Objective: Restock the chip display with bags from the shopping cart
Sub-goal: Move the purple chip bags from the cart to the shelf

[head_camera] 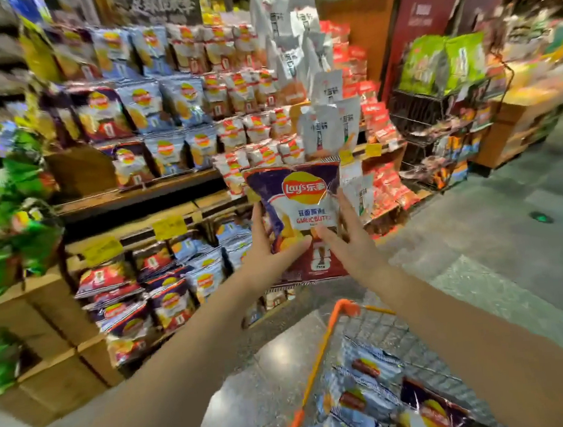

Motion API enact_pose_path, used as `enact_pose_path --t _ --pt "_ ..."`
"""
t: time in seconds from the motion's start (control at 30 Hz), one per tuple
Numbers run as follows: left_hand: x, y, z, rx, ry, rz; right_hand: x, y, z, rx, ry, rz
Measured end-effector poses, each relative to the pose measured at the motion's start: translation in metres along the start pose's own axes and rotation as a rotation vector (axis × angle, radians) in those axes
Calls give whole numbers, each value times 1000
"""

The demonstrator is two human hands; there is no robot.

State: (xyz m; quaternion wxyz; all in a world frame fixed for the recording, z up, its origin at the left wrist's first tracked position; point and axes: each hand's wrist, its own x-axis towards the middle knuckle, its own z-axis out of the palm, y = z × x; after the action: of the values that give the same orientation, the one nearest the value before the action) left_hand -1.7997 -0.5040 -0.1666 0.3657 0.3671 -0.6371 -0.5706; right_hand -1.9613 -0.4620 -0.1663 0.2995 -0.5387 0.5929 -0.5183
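I hold a purple and white Lay's garlic butter chip bag [301,204] upright in front of me, above the shopping cart [324,347]. My left hand [269,249] grips its lower left side, thumb across the front. My right hand [347,238] holds the bag's right edge, fingers along it and thumb on the front. The orange-framed cart at the bottom right holds several blue and purple chip bags [369,390]. The tiered wooden chip display [140,192] stands ahead and to the left, its shelves filled with rows of bags.
White snack bags [326,126] and red packs [378,128] fill the display's right end. A black wire rack [426,120] with green bags stands further right. Green packets [9,219] hang at the left. Grey tiled floor [515,225] lies to the right.
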Motion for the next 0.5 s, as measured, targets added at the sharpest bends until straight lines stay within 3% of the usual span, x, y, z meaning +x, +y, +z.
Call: enact_pose_path --t 0.2,0.5 --pt "-2 6 -100 2 172 -162 20 -24 99 77 -94 -41" --pt "8 -15 -270 -55 252 -189 76 -48 252 111 -135 23"
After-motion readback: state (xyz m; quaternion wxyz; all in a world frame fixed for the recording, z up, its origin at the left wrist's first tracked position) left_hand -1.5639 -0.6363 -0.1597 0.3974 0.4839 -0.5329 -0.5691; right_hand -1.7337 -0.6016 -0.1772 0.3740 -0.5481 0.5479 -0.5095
